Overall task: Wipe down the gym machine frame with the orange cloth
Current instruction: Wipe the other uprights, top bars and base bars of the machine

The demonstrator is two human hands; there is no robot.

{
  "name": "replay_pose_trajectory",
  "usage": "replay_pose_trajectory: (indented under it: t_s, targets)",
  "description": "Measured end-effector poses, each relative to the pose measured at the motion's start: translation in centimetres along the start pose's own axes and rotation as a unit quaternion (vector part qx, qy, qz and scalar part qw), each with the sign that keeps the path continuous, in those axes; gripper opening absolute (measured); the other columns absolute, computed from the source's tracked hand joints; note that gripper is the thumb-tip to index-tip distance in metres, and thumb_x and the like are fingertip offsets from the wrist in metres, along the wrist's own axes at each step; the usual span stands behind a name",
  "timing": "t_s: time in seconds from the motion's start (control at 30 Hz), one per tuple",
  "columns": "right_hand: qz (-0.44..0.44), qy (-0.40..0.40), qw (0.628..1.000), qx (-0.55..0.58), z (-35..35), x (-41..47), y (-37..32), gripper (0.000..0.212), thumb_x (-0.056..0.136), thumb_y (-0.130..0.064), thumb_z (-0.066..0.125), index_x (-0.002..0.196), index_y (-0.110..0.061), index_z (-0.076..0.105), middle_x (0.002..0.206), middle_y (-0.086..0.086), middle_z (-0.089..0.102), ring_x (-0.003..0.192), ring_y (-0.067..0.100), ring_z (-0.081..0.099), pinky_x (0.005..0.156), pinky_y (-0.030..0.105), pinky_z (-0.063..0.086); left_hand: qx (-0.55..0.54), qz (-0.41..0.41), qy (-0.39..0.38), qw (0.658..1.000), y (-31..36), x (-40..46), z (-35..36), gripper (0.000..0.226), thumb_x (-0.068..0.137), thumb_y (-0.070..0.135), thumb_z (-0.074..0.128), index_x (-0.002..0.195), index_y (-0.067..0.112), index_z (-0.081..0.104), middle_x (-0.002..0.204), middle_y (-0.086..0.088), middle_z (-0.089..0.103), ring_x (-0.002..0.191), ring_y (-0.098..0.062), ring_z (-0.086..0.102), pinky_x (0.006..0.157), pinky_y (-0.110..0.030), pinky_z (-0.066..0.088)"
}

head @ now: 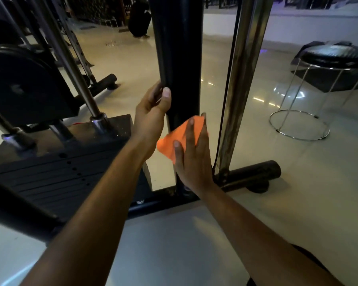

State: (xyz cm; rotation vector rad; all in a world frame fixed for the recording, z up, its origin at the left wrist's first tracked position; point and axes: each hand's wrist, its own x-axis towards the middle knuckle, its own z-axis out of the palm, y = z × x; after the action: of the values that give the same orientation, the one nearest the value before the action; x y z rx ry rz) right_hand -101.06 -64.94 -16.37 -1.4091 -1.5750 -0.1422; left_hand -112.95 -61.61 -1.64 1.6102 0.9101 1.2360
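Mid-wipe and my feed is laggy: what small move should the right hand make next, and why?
Probably slide the right hand down the black upright post, keeping the orange cloth pressed flat. The cloth sits low on the post, a short stretch remains above the base bar, and the left hand grips the post just above it.

Both arms out fwd: left hand (153,108) curled w/ thumb up, right hand (191,155) flat, fingers straight.

No text, label, brand, number or sign can be read anywhere.
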Motion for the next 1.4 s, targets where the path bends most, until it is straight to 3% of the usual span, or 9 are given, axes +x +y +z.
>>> replay_pose_trajectory:
  t_s: [0.1, 0.23, 0.33, 0.57, 0.63, 0.8, 1.03, 1.27, 1.4]
  targets:
    - [0.0, 0.035, 0.999, -0.011, -0.3, 1.9, 0.0, 0.072, 0.116, -0.054, 0.034, 0.172, -0.024, 0.0, 0.179, 0.016, 0.0, 0.159, 0.038, 0.028, 0.119, 0.047, 0.04, -0.017, -0.054, 0.008, 0.998, -2.1, -1.1, -0.1, 0.051, 0.111, 0.041, 0.057, 0.159, 0.026, 0.049, 0.14, 0.022, 0.058, 0.133, -0.003, 0.055, 0.118, -0.036, 0.045]
    - [0.026, -0.066, 0.996, -0.054, 1.6, -5.4, 3.2, 0.074, 0.117, -0.054, 0.028, 0.172, -0.032, -0.015, 0.179, 0.022, 0.007, 0.156, 0.041, 0.034, 0.118, 0.061, 0.047, -0.007, -0.073, -0.03, 0.997, -3.4, -1.5, -0.5, 0.062, 0.106, 0.053, 0.057, 0.156, 0.017, 0.053, 0.151, 0.0, 0.062, 0.142, -0.015, 0.056, 0.125, -0.048, 0.042]
    - [0.054, -0.085, 0.994, -0.037, 2.7, -7.6, 3.5, 0.073, 0.118, -0.05, 0.029, 0.17, -0.036, -0.021, 0.18, 0.021, 0.004, 0.158, 0.042, 0.031, 0.118, 0.065, 0.046, -0.02, -0.078, -0.039, 0.996, -3.5, -1.7, -0.6, 0.049, 0.112, 0.042, 0.05, 0.158, 0.022, 0.052, 0.151, 0.006, 0.062, 0.143, -0.011, 0.055, 0.126, -0.042, 0.04]
    - [0.037, 0.036, 0.999, 0.002, 0.4, 2.1, -1.0, 0.074, 0.114, -0.055, 0.034, 0.171, -0.027, -0.006, 0.179, 0.011, -0.003, 0.159, 0.04, 0.028, 0.119, 0.051, 0.041, -0.047, -0.092, -0.041, 0.994, -3.2, -1.5, -0.7, 0.048, 0.119, 0.044, 0.023, 0.155, 0.032, 0.053, 0.143, 0.018, 0.063, 0.134, -0.005, 0.058, 0.112, -0.035, 0.049]
    - [0.024, 0.005, 0.999, -0.031, 1.1, -0.1, 0.8, 0.074, 0.115, -0.057, 0.031, 0.171, -0.027, -0.007, 0.178, 0.017, -0.001, 0.156, 0.043, 0.034, 0.117, 0.056, 0.047, -0.047, -0.086, -0.036, 0.995, -3.3, -1.5, -0.7, 0.051, 0.117, 0.047, 0.025, 0.157, 0.031, 0.051, 0.153, 0.014, 0.058, 0.142, -0.01, 0.052, 0.124, -0.043, 0.037]
    - [0.085, -0.086, 0.992, -0.04, 4.1, -8.9, 4.7, 0.082, 0.115, -0.051, 0.038, 0.168, -0.039, -0.024, 0.178, 0.023, 0.008, 0.153, 0.047, 0.038, 0.112, 0.066, 0.051, -0.024, -0.058, -0.042, 0.997, -4.0, -1.4, -0.6, 0.051, 0.115, 0.04, 0.034, 0.164, 0.027, 0.044, 0.157, 0.014, 0.055, 0.151, -0.01, 0.045, 0.123, -0.03, 0.033]
    - [0.053, 0.015, 0.998, 0.009, 2.2, -2.0, 1.2, 0.077, 0.114, -0.052, 0.039, 0.17, -0.021, -0.002, 0.177, 0.005, 0.002, 0.156, 0.041, 0.033, 0.115, 0.049, 0.044, -0.016, -0.064, -0.027, 0.997, -5.2, -1.2, -0.2, 0.049, 0.116, 0.042, 0.041, 0.162, 0.028, 0.045, 0.157, 0.01, 0.056, 0.145, -0.01, 0.052, 0.124, -0.042, 0.041]
    - [0.02, -0.113, 0.993, -0.031, 2.6, -7.7, 5.6, 0.074, 0.117, -0.046, 0.041, 0.172, -0.021, -0.002, 0.179, 0.024, -0.001, 0.158, 0.045, 0.033, 0.112, 0.056, 0.054, -0.007, -0.08, -0.026, 0.996, -5.1, -2.1, 0.7, 0.067, 0.105, 0.057, 0.048, 0.163, 0.026, 0.042, 0.16, 0.003, 0.054, 0.148, -0.015, 0.049, 0.127, -0.05, 0.038]
    - [0.016, -0.11, 0.994, -0.004, 2.1, -6.6, 4.7, 0.076, 0.116, -0.048, 0.041, 0.171, -0.021, -0.004, 0.179, 0.023, -0.003, 0.157, 0.044, 0.033, 0.108, 0.048, 0.052, 0.001, -0.108, -0.036, 0.994, -6.7, -3.2, 1.3, 0.061, 0.108, 0.056, 0.045, 0.159, 0.022, 0.045, 0.153, 0.003, 0.059, 0.142, -0.012, 0.054, 0.125, -0.048, 0.039]
